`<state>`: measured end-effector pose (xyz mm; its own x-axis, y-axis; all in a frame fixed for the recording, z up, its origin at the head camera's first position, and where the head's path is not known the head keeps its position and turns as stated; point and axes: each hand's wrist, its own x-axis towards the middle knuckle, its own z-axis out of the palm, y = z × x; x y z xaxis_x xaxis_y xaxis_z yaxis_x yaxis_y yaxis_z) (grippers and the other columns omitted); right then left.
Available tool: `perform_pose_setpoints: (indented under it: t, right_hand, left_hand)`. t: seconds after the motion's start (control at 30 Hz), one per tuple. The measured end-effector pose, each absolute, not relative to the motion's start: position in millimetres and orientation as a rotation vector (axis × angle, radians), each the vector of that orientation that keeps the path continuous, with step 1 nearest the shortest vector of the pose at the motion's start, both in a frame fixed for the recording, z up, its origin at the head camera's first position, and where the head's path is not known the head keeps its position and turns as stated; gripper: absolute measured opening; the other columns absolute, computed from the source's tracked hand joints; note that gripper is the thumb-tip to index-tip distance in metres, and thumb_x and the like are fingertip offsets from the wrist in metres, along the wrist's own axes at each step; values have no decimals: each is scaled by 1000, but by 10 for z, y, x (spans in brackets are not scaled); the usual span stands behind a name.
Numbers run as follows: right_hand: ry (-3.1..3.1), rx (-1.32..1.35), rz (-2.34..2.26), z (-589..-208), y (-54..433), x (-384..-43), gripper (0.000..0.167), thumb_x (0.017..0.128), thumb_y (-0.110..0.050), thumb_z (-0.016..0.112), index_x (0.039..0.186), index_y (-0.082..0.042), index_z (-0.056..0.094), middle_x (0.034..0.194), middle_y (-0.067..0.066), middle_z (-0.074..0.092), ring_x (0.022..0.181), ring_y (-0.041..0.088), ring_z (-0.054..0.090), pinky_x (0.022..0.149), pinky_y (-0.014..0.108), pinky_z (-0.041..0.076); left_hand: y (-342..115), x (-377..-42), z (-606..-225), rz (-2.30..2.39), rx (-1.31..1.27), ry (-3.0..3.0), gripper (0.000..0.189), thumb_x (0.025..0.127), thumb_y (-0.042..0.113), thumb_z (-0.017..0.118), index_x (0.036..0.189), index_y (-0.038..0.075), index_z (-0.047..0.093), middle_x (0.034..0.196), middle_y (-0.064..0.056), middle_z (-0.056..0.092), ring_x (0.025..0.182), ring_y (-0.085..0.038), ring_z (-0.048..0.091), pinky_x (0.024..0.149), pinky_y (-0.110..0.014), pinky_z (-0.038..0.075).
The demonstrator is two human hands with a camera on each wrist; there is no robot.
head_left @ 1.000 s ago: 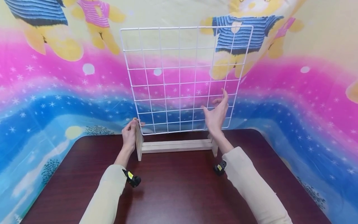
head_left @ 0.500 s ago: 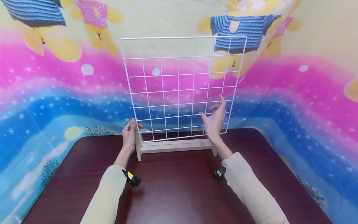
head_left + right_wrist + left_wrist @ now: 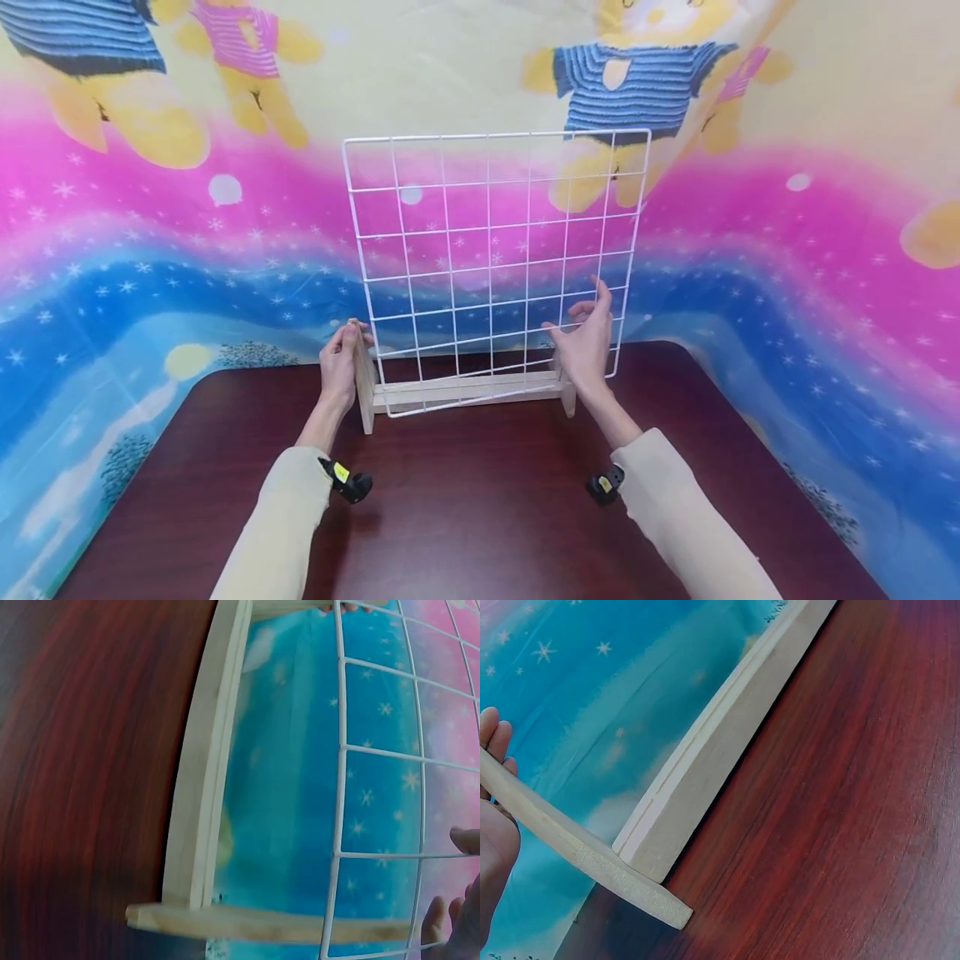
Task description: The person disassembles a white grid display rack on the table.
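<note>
A white wire grid panel (image 3: 490, 226) stands upright above a low wooden stand with a crossbar (image 3: 465, 392). My right hand (image 3: 587, 342) holds the panel near its lower right, thumb and fingers spread at the wires; in the right wrist view, fingertips (image 3: 435, 921) show at the grid. At the panel's lower left corner, its bottom edge overlaps the front of the crossbar in the head view. My left hand (image 3: 338, 364) grips the top of the stand's left side piece (image 3: 364, 383). The left wrist view shows this side piece (image 3: 592, 859) joined to the crossbar, with fingers behind it.
The stand rests on a dark red-brown wooden table (image 3: 465, 500) with rounded far corners. A printed cloth (image 3: 225, 275) with bears and snowflakes hangs behind and at both sides. A small black device (image 3: 351, 482) is strapped at the left wrist, another (image 3: 604, 485) at the right.
My right hand has lowered the grid panel, and its bottom edge has come from above the crossbar down in front of it. My left hand keeps its hold on the side piece.
</note>
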<state>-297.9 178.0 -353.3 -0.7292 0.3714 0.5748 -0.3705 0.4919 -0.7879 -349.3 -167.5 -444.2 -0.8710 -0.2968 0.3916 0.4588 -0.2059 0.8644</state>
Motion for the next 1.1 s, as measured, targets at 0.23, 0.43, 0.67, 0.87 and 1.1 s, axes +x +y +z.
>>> perform_pose_setpoints:
  t: [0.23,0.43,0.67,0.87,1.1]
  right_hand:
    - [-2033,49,1260,-3606,2046,-2906,97,68,7,83,147,-11,29,98,17,56,91,32,52,78,40,44]
    - [-2110,42,1231,-3683,2156,-2881,96,69,10,80,147,-10,28,98,16,55,92,32,51,79,40,43]
    - [-2153,36,1220,-3748,2246,-2845,97,67,13,79,147,-12,29,97,16,56,92,30,51,78,39,43]
    - [-2172,46,1208,-3821,2330,-2823,97,66,11,81,146,-10,29,95,18,55,88,30,50,78,37,40]
    - [-2224,47,1199,-3867,2390,-2781,99,67,8,83,147,-9,28,95,16,54,88,32,51,78,37,41]
  left_hand:
    - [-1685,-3438,-4407,-2109,-277,-1612,41,101,27,53,113,-12,61,84,-7,72,83,-18,69,86,-29,50]
    - [-1740,-3367,-4426,-2089,-272,-1618,33,101,24,53,109,-6,64,82,-7,72,80,-17,68,84,-30,51]
    - [-1774,-3321,-4429,-2039,-322,-1661,39,101,22,52,112,-16,57,83,-14,71,79,-17,69,83,-28,50]
    - [-1790,-3291,-4408,-2006,-348,-1681,29,101,14,52,107,-14,59,83,-19,70,89,-18,66,87,-26,48]
    - [-1854,-3090,-4347,-1994,-415,-1692,25,101,3,48,110,-19,56,79,-22,67,81,-26,66,85,-27,49]
